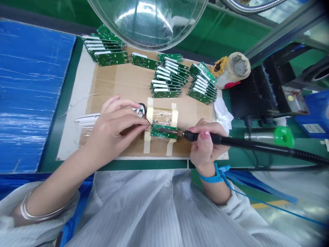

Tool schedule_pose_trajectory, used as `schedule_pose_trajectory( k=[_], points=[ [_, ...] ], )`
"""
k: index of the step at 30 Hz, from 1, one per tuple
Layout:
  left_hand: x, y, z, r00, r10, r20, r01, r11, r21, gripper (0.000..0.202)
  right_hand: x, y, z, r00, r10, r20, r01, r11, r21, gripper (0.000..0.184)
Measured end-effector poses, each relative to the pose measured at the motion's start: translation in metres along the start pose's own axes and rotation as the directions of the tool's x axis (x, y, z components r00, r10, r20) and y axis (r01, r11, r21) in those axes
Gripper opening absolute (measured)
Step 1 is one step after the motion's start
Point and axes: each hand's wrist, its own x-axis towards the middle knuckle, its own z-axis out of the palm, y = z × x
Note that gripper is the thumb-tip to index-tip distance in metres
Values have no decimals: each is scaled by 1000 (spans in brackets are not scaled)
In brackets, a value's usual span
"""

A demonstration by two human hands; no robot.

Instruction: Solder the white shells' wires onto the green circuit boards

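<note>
A green circuit board (164, 131) lies in a taped jig on the brown cardboard mat (120, 82). My right hand (205, 142) is closed round a black soldering iron (231, 140) whose tip rests on the board. My left hand (115, 127) pinches thin red wires (147, 122) at the board's left edge; a small black and white part (142, 109) hangs from them, just above my fingers. A blue wrist strap (214, 176) circles my right wrist.
Stacks of green circuit boards (169, 80) lie across the back of the mat, more boards (105, 49) at the back left. A blue sheet (28, 92) covers the left. A large magnifier lens (146, 20) hangs above. The iron stand (257, 92) and a green solder spool (284, 136) sit to the right.
</note>
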Motion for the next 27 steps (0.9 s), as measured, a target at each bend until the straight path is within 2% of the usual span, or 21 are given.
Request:
schedule_pose_trajectory(
  k=[4,14,21,24,26,27],
  points=[
    [0,-1,2,999,32,12,-32,999,33,13,-1,1,0,1000,-5,23,6,1000,-17,23],
    [2,4,-1,992,-1,126,-9,997,76,20,-1,2,-1,995,-3,98,11,997,-82,21],
    [4,5,-1,991,1,136,-15,994,107,20,-3,7,1,995,-38,93,45,997,-64,15],
    [5,7,-2,990,-6,139,-10,993,118,21,-1,5,2,998,-39,42,42,996,-73,19],
    [5,8,-1,989,-18,144,1,993,118,22,2,4,1,996,-11,-84,6,998,-59,26],
    [5,8,-1,989,-27,146,10,993,116,22,5,4,0,989,44,-138,-51,997,-52,30]
  ],
)
